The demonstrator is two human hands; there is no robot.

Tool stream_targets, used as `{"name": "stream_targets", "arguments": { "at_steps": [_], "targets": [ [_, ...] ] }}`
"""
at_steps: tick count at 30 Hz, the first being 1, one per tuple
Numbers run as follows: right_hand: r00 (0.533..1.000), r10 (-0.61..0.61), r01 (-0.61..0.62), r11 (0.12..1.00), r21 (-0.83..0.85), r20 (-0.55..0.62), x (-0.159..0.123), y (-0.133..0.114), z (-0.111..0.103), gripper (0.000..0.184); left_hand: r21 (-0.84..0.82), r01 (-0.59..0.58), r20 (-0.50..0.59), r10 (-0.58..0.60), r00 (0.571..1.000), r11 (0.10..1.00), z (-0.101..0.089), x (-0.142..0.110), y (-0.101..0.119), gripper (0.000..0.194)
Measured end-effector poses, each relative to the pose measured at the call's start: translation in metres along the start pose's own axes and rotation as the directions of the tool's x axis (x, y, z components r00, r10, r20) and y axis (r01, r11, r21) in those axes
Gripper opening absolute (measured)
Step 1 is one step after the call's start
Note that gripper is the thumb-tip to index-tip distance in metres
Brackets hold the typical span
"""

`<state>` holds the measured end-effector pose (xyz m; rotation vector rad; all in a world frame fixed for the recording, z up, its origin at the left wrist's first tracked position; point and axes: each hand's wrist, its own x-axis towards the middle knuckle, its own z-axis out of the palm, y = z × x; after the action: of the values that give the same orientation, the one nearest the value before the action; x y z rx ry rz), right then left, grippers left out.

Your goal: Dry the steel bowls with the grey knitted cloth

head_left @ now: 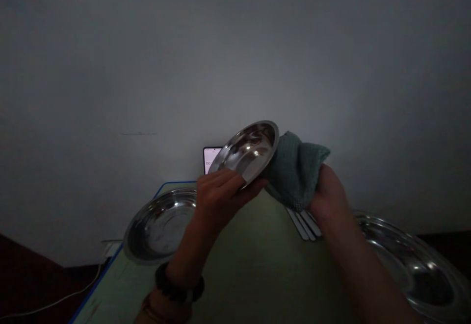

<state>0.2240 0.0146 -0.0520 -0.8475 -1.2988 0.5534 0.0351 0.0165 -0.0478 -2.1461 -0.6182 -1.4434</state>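
A shiny steel bowl (243,155) is held up, tilted, above the table. My left hand (221,194) grips its near rim, with the fingers over the edge and the thumb on the outer side. Just right of the bowl, my right hand (329,194) is closed on a green cloth (298,169), which hangs in folds and hides most of the fingers. The cloth's left edge meets the bowl's right outer side; whether it presses there I cannot tell.
On the green table (257,270) a large steel basin (147,248) stands left and another basin (397,260) right. Several pale-handled utensils (304,226) lie beneath my right hand. A lit phone (209,156) leans at the wall (235,59). A white cable (66,298) runs at lower left.
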Motion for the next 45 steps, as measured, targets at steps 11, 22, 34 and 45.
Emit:
{"name": "stream_targets", "arguments": {
  "at_steps": [11,22,34,45],
  "targets": [
    [0.993,0.117,-0.098,0.930,-0.353,0.033,-0.002,-0.002,-0.007,0.062,-0.001,-0.268,0.335,0.253,0.908,0.963,0.010,0.006,0.037,0.027],
    [0.996,-0.032,0.001,0.929,-0.371,-0.078,0.007,0.019,-0.020,0.052,-0.007,0.148,-0.065,-0.148,0.987,0.989,0.005,0.005,0.011,0.021],
    [0.946,-0.271,0.122,0.811,-0.573,-0.181,0.005,-0.013,-0.026,0.044,-0.426,0.902,0.737,-0.552,0.391,0.072,-0.013,0.006,0.001,0.047],
    [0.915,0.245,-0.202,0.966,0.161,-0.320,-0.001,0.046,0.017,0.038,-0.617,0.777,0.584,-0.736,0.342,-0.128,0.030,-0.004,0.027,0.062]
  ]
}}
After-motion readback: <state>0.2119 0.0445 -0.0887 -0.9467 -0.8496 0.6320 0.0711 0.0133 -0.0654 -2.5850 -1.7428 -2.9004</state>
